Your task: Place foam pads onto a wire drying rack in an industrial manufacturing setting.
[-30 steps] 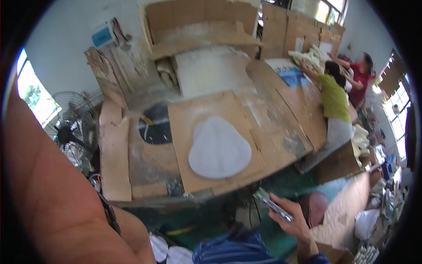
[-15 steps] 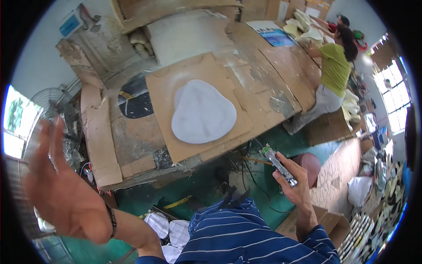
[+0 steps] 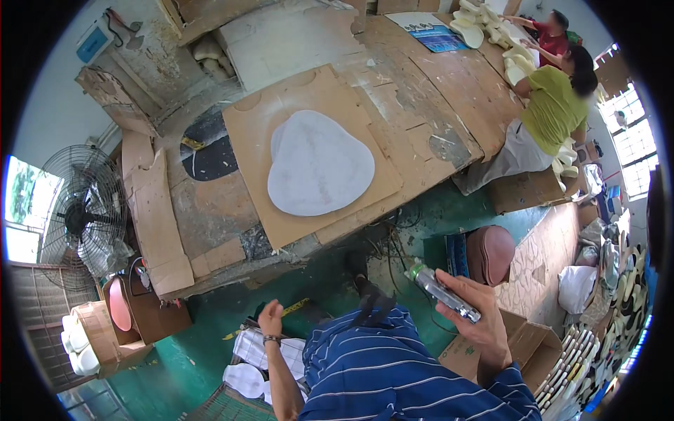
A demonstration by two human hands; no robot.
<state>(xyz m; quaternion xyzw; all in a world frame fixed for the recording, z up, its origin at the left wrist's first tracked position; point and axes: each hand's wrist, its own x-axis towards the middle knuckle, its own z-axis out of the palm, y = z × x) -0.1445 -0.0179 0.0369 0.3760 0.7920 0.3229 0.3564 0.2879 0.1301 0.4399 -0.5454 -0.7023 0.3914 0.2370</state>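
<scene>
My right hand is wrapped round a silvery, tube-shaped tool with a green collar at its front end; its exact kind is unclear. It is held over the floor in front of the bench. My left hand hangs low with curled fingers, above white pieces with grid lines; whether anything is in it does not show. On the bench, a flat white rounded piece lies on a cardboard sheet, overlapping another white piece whose edge shows at its upper left.
The cardboard-covered bench spans the middle. A wire-caged fan and a carton stand left. A brown rounded stack and an open box are right. Two people work at the far right around pale moulded pieces.
My left hand has come down from the far left toward my waist, its spread fingers now curled. My right hand and the tool have dropped slightly. The view has shifted a little.
</scene>
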